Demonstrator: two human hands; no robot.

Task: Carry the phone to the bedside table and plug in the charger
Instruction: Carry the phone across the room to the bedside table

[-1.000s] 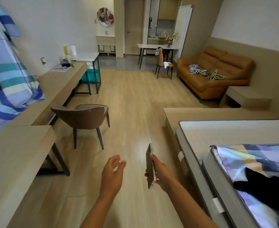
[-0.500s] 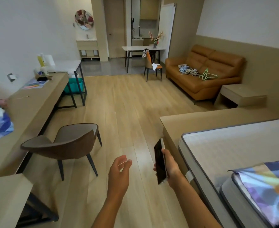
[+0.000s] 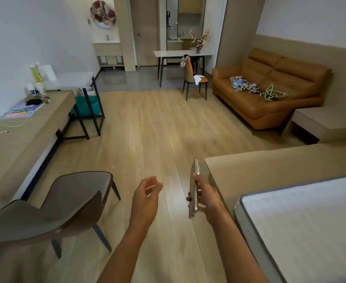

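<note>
A slim phone (image 3: pixel 193 187) stands on edge in my right hand (image 3: pixel 205 198), fingers wrapped round its lower half, above the wooden floor. My left hand (image 3: pixel 146 198) hangs beside it, empty, fingers loosely curled and apart. The bedside table (image 3: pixel 323 123), a low beige block, sits far right between the sofa and the bed platform. A white charging cable (image 3: pixel 3 128) lies on the long desk at the left.
A brown chair (image 3: pixel 51 209) stands close at the lower left by the long desk (image 3: pixel 25 139). The bed's mattress (image 3: pixel 307 225) and platform (image 3: pixel 270 160) fill the right. An orange sofa (image 3: pixel 270 88) lines the far right wall. Wooden floor runs ahead.
The view has moved forward and turned: the checked cloth at left and the patterned bedding at right have left the frame. The chair is now closer. My right hand still holds the phone.
</note>
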